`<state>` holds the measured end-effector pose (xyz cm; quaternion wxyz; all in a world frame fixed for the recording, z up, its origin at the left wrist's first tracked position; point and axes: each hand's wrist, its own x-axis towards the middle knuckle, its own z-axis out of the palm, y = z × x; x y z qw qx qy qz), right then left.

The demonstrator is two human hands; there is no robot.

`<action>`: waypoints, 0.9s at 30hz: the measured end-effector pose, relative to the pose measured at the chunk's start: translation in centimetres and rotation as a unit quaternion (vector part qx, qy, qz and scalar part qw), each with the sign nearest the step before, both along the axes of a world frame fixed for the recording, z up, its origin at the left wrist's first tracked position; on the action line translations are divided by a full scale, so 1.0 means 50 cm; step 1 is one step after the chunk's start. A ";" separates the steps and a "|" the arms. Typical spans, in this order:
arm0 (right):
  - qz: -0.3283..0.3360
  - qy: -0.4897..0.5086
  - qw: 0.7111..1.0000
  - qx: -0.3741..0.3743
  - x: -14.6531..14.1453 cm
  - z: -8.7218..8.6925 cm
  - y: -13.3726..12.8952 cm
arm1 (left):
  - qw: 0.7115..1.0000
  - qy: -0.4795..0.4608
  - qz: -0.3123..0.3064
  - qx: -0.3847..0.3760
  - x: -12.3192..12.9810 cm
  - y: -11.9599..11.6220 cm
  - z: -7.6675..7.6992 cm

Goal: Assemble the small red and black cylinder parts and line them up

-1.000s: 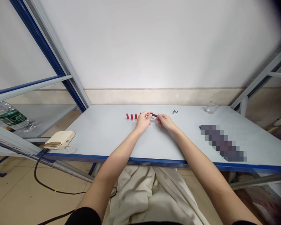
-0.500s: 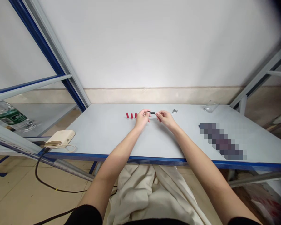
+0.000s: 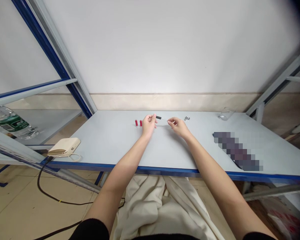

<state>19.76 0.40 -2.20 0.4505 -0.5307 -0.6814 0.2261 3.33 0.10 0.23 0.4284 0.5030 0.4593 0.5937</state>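
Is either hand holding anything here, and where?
The left hand seems to pinch a small black rod by its end; whether the right hand holds anything is too small to tell.

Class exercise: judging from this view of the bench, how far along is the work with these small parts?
Nothing looks finished yet. Two red cylinders stand upright, apart from the hands. In hand: the left hand is at a black tube, and the right hand is at a thin pale strand; the grip is hard to tell. Left over: small metal screws lie further right.
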 end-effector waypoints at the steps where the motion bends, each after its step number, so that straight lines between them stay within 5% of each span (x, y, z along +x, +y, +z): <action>1: -0.009 0.007 1.000 0.002 0.001 0.003 -0.001 | 1.000 -0.002 0.001 -0.001 0.000 -0.001 0.002; 11: 0.169 0.080 0.981 -0.047 -0.009 0.008 -0.013 | 0.993 0.012 -0.119 -0.018 0.009 -0.012 0.002; 18: 0.146 0.012 0.989 -0.032 -0.016 -0.008 -0.009 | 0.985 0.059 -0.160 -0.038 0.011 -0.007 -0.011; 22: 0.096 -0.027 0.995 -0.027 -0.016 -0.012 0.003 | 0.985 0.100 -0.130 -0.048 0.009 -0.005 -0.019; 27: -0.053 -0.115 0.991 -0.032 0.009 -0.005 0.057 | 0.942 0.323 -0.072 0.055 0.006 -0.004 -0.031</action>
